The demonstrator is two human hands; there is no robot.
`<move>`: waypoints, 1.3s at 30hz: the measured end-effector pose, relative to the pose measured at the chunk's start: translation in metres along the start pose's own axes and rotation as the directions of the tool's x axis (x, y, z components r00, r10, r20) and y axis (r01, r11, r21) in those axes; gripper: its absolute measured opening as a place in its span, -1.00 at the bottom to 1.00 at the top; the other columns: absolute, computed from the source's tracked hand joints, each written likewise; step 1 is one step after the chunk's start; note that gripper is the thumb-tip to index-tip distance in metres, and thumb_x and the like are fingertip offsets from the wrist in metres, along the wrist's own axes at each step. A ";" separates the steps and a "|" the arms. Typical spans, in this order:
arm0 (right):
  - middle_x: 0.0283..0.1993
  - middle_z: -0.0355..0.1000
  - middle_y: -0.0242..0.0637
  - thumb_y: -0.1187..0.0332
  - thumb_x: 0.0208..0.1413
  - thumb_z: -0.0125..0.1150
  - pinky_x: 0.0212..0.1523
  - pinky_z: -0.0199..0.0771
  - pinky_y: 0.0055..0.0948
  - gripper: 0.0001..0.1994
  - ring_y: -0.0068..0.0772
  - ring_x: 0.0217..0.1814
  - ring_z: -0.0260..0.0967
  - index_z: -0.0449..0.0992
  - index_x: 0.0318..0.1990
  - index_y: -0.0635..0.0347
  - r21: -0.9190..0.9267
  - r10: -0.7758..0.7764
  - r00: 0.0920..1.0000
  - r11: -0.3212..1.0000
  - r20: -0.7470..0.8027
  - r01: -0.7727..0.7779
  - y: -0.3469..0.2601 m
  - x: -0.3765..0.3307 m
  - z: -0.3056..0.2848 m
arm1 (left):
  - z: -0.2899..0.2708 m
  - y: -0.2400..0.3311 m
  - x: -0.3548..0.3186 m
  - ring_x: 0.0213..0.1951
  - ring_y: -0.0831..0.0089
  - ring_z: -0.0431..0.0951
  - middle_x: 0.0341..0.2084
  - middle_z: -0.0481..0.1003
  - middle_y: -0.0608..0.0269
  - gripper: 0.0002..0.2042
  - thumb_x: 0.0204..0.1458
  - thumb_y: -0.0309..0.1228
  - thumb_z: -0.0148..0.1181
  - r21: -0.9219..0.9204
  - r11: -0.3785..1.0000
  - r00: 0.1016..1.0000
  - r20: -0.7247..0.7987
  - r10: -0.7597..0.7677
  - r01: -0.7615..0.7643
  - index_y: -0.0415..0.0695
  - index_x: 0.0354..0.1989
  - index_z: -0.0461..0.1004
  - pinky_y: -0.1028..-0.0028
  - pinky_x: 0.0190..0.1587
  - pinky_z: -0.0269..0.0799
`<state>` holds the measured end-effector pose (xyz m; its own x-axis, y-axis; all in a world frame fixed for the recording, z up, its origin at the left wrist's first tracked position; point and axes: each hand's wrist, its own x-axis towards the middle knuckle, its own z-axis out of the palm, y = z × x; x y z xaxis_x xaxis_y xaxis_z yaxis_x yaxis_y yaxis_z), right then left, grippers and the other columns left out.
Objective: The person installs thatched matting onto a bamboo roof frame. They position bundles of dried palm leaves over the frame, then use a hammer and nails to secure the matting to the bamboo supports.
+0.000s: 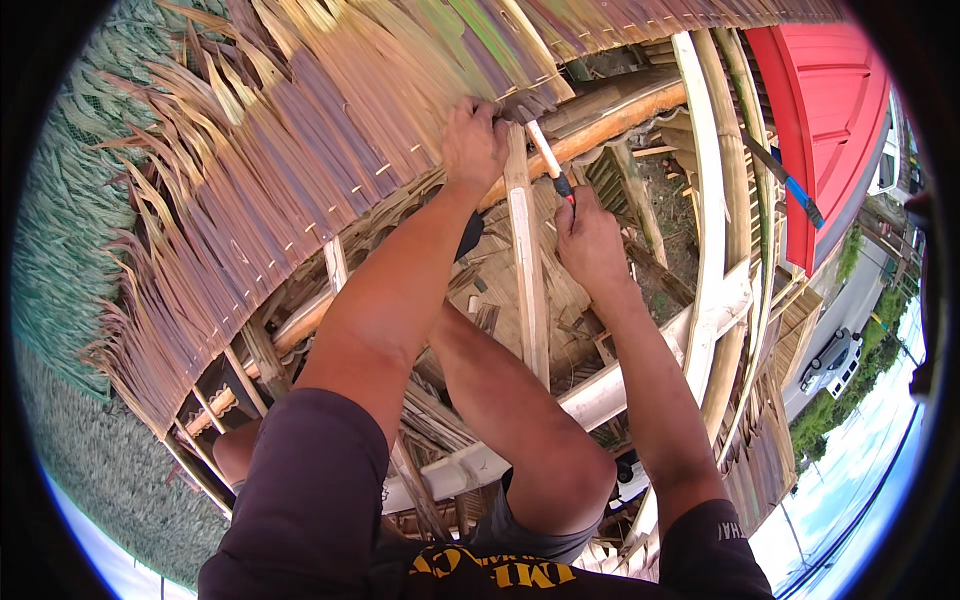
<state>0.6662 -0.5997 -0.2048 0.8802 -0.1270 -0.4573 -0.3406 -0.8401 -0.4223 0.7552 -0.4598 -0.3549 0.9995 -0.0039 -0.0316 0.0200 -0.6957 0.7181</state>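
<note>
My right hand [592,235] is closed round the dark grip of a hammer [543,147] with a pale handle. The hammer's head is up by the top end of a narrow wooden rafter [525,240], close to my left fingers. My left hand [475,140] is closed at the lower edge of a palm-leaf thatch panel [270,190], beside that rafter end. What its fingertips pinch, if anything, is hidden. Light stitches run along the panel's brown and yellow leaves.
My bare legs straddle an open roof frame of bamboo poles [738,150] and pale beams [705,200]. A blue-handled blade [800,195] rests at the right by a red metal roof [835,90]. Green netting [75,230] hangs left. Far right, vehicles stand along a road [845,290].
</note>
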 end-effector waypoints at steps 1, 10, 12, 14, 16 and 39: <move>-0.45 0.47 0.21 0.32 0.33 0.03 -0.33 0.41 0.24 -0.82 0.39 -0.34 0.46 0.29 -0.09 0.24 0.005 -0.025 0.999 1.000 -0.041 0.025 0.001 0.000 0.002 | 0.000 0.000 0.000 -0.04 0.07 0.44 -0.13 0.42 0.11 -0.81 0.10 -0.35 0.25 -0.006 1.000 1.000 -0.003 0.010 -0.010 -0.13 -0.16 0.59 0.13 0.02 0.40; -0.45 0.44 0.29 0.28 0.37 0.00 -0.32 0.38 0.28 -0.80 0.47 -0.35 0.42 0.30 -0.12 0.26 0.006 0.020 0.998 1.000 -0.062 -0.020 0.004 0.010 0.015 | 0.002 -0.001 0.002 -0.01 0.07 0.43 -0.11 0.43 0.09 -0.78 0.10 -0.36 0.24 -0.028 1.000 1.000 0.008 0.007 -0.007 -0.15 -0.13 0.59 0.14 0.04 0.40; -0.43 0.45 0.30 0.27 0.37 -0.01 -0.30 0.39 0.29 -0.79 0.47 -0.34 0.43 0.31 -0.12 0.26 0.022 0.077 0.996 0.997 -0.045 -0.076 0.010 0.012 0.020 | -0.003 0.001 0.002 0.00 0.06 0.43 -0.12 0.43 0.08 -0.79 0.10 -0.37 0.24 -0.052 0.999 1.000 0.000 0.004 -0.004 -0.16 -0.12 0.59 0.14 0.04 0.39; -0.42 0.46 0.30 0.26 0.37 -0.02 -0.29 0.39 0.29 -0.79 0.46 -0.33 0.44 0.31 -0.12 0.27 0.011 0.097 0.995 0.995 -0.032 -0.097 0.017 0.013 0.025 | -0.012 0.001 -0.001 0.02 0.03 0.44 -0.09 0.45 0.06 -0.75 0.09 -0.42 0.25 -0.066 0.998 0.999 0.054 0.005 -0.002 -0.16 -0.05 0.57 0.16 0.07 0.41; -0.42 0.46 0.29 0.26 0.38 -0.02 -0.28 0.39 0.29 -0.78 0.45 -0.31 0.45 0.31 -0.12 0.27 -0.049 0.126 0.992 0.991 0.010 -0.126 0.021 0.015 0.030 | -0.024 -0.002 -0.006 0.04 0.04 0.43 -0.04 0.46 0.08 -0.69 0.09 -0.46 0.23 -0.017 0.998 0.994 0.085 0.066 -0.064 -0.13 0.04 0.54 0.18 0.11 0.41; -0.52 0.42 0.15 0.16 0.40 0.01 -0.46 0.42 0.04 -0.70 0.33 -0.46 0.41 0.31 -0.18 0.28 0.166 -0.282 0.776 0.882 -0.564 0.441 0.016 0.014 0.014 | -0.042 -0.031 -0.013 0.17 0.32 0.36 0.19 0.32 0.48 -0.43 0.16 -0.52 0.04 0.335 0.894 0.925 0.331 0.183 -0.297 0.25 0.37 0.34 0.33 0.19 0.49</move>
<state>0.6686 -0.6079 -0.2286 0.9657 -0.1591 0.2052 0.0326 -0.7097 -0.7037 0.7426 -0.4079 -0.3471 0.9205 -0.3693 -0.1279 -0.2874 -0.8615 0.4187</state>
